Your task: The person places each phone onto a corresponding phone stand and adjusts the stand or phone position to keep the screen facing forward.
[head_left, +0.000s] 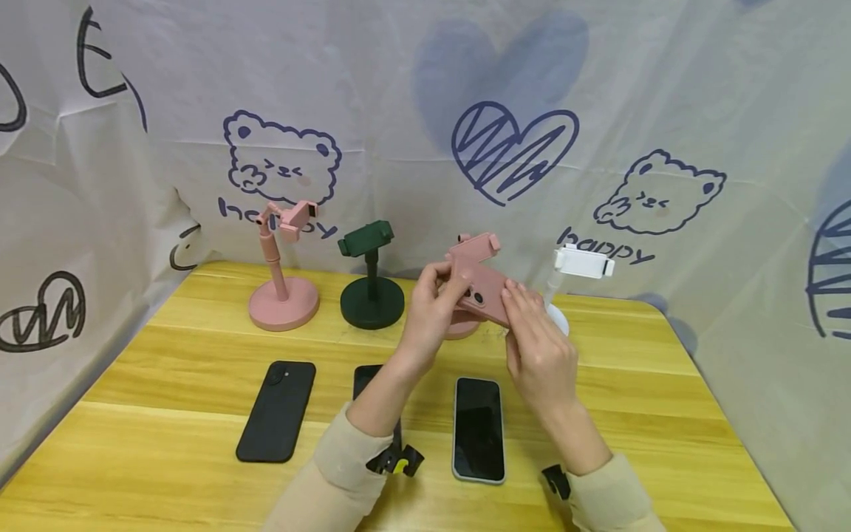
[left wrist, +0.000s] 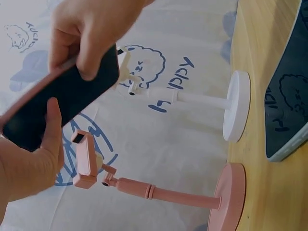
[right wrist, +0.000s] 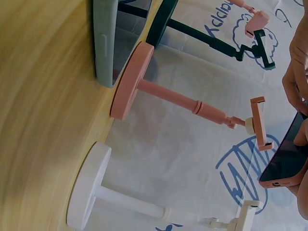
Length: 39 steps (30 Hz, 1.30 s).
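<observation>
Both hands hold a phone in a pink case (head_left: 490,290) up in the air in front of a pink phone stand (head_left: 475,250). My left hand (head_left: 428,314) grips one end near the camera lenses, its thumb on the dark screen in the left wrist view. At the other end my right hand (head_left: 541,355) grips the case, with its thumb (left wrist: 91,65) also on the screen. The phone is tilted, its lens side toward the head camera. In the right wrist view, the stand's clamp (right wrist: 258,122) is close beside the phone, with nothing in it.
Another pink stand (head_left: 284,303), a green stand (head_left: 372,303) and a white stand (head_left: 583,262) line the table's back. A black phone (head_left: 275,410), a light-edged phone (head_left: 479,428) and a dark phone (head_left: 367,377) partly behind the left forearm lie in front. A printed curtain (head_left: 399,89) hangs behind.
</observation>
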Tool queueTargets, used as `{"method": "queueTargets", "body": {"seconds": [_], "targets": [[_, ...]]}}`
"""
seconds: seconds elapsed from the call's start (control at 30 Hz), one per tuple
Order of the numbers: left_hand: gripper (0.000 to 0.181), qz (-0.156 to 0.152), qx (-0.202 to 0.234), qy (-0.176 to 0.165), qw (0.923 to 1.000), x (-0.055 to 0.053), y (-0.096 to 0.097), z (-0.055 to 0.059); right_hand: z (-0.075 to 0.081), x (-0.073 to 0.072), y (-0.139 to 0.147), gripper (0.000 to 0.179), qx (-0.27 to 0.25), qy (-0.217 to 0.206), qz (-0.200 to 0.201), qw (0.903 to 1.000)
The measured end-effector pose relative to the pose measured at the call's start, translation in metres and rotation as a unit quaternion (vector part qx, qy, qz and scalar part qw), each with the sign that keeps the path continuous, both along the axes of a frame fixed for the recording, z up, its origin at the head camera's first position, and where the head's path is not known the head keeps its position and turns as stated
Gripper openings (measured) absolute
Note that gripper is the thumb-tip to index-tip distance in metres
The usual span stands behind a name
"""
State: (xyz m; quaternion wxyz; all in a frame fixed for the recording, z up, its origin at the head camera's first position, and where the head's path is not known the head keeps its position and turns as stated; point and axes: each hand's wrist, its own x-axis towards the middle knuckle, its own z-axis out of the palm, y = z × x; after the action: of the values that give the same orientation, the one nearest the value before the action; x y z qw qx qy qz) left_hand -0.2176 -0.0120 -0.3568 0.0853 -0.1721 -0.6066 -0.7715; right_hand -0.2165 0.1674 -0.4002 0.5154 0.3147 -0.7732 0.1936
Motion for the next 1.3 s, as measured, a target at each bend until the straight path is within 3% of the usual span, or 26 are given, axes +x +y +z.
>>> {"method": "queueTargets", "body": {"seconds": [0.17,0.43,0.63,0.97,1.17,1.3], "targets": [[0.046,-0.035,0.013,0.039,0.9986,-0.004,-0.001,-0.003,0.004,0.000,0.002,0.044,-0.017,0.010,0.005,0.9998],[0.045,-0.027,-0.006,0.049,0.9984,-0.010,-0.003,-0.009,0.008,0.001,0.006,0.040,-0.044,0.002,0.019,0.9988],[0.036,-0.025,-0.021,0.058,0.9978,-0.015,-0.002,-0.013,0.010,0.003,0.003,0.034,-0.118,-0.041,0.063,0.9901],[0.039,-0.030,-0.065,0.101,0.9924,-0.017,-0.002,-0.017,0.012,0.012,0.002,0.021,-0.234,-0.170,0.112,0.9508],[0.038,-0.038,-0.076,0.100,0.9914,-0.016,0.000,-0.016,0.014,0.016,-0.003,0.019,-0.293,-0.254,0.182,0.9037],[0.033,-0.029,-0.081,0.102,0.9911,-0.016,0.001,-0.016,0.014,0.018,-0.005,0.023,-0.312,-0.290,0.199,0.8825]]}}
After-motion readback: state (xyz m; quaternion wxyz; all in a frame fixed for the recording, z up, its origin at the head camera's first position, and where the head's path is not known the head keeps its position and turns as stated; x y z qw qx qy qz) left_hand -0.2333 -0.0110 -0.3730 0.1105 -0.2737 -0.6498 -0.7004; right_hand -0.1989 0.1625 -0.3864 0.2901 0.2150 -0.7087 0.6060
